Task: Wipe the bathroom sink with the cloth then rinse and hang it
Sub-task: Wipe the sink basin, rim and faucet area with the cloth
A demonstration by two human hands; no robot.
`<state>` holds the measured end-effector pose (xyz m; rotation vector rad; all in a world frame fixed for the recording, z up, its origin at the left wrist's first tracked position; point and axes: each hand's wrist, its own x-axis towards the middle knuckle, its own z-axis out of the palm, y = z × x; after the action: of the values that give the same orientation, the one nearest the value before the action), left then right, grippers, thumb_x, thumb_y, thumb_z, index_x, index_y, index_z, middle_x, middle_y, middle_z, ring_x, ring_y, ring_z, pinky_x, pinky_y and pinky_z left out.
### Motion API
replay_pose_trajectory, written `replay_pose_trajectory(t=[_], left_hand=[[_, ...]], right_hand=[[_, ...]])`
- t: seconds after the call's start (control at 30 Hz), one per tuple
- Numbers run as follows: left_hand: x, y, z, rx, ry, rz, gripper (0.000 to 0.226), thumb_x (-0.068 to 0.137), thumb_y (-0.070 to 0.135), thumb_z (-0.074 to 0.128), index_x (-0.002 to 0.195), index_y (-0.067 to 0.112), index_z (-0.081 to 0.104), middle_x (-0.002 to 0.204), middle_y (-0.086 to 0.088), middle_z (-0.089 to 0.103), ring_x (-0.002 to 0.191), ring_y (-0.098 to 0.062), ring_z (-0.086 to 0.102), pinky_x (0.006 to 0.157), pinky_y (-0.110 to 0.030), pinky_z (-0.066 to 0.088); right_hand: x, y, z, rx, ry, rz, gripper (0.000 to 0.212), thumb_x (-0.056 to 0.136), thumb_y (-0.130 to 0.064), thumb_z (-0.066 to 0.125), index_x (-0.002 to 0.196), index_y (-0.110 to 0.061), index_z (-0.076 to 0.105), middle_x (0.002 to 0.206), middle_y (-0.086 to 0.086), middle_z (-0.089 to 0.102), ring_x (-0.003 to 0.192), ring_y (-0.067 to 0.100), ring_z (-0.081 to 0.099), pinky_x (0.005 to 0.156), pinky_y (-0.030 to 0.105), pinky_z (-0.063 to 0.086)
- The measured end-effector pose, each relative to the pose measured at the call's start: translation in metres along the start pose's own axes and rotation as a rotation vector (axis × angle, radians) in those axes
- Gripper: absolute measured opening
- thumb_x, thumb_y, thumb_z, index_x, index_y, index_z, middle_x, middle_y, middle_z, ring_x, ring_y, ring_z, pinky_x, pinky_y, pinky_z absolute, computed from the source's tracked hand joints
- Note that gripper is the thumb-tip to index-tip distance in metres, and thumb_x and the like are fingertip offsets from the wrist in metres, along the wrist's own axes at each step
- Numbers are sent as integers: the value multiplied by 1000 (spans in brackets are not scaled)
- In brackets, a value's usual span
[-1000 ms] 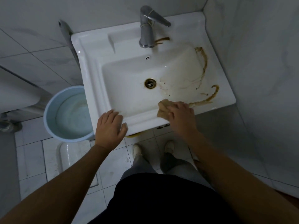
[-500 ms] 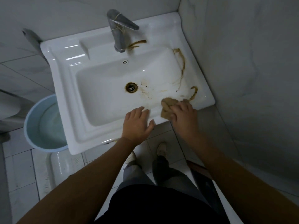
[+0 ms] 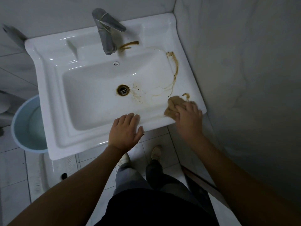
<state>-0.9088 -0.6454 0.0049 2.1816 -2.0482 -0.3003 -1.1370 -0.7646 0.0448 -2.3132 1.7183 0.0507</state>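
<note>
Sink (image 3: 48,95): white ceramic, fitted against grey walls at its far edge and right edge.
Bucket (image 3: 24,111): pale blue, on the floor beside the sink's left edge; its right part was hidden under the rim.
Left hand (image 3: 125,132): lay palm down on the sink's near edge, about midway along it. Its fingers (image 3: 130,118) were straight and close together, reaching just over the lip toward the basin and holding nothing. The thumb stood out to the right along the rim's outer edge.
Right hand (image 3: 189,118): was at the sink's near right corner, back of the hand up, forearm coming in from the lower right. Its fingers (image 3: 180,110) were bent down over the cloth, gripping it and pressing it to the rim.
Faucet (image 3: 105,35): grey metal, at the middle of the far edge, lever pointing right.
Cloth (image 3: 173,105): tan and crumpled, on the rim at the near right corner. It bulged out beyond the fingertips toward the basin, and the rest lay under the palm.
Stains (image 3: 175,69): brown streaks ran down the right side of the basin, with one beside the faucet and a small curl just beyond the cloth.
Drain (image 3: 123,89): brown-ringed, mid-basin, well apart from both hands.
Hard to make out: the right hand was blurred, so the thumb's place on the cloth could not be told.
</note>
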Motion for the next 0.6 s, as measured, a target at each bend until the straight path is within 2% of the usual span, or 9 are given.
replay_pose_trajectory(t=[0.2,0.4,0.6], left_hand=[[0,3,-1,8,4,-16,48,97,47,40,127,14,58,125,-8,64,110,-27,61,92,-39,48],[-1,3,0,2,13,-20,49,98,47,38,127,14,58,124,-8,64,110,-27,61,92,-39,48],[-1,4,0,-11,43,-10,50,97,47,39,126,13,60,123,-9,65,109,-28,62,91,-39,48]], right_hand=[[-7,-3,4,58,-30,-177,33,94,-27,48,122,-23,64,129,2,58,126,27,45,95,42,36],[19,39,-12,-11,3,-79,34,98,-27,48,128,-19,62,132,7,55,125,29,43,100,44,35],[27,21,-4,-2,-14,-51,39,96,-19,50,134,-20,58,138,5,53,131,29,42,104,44,35]])
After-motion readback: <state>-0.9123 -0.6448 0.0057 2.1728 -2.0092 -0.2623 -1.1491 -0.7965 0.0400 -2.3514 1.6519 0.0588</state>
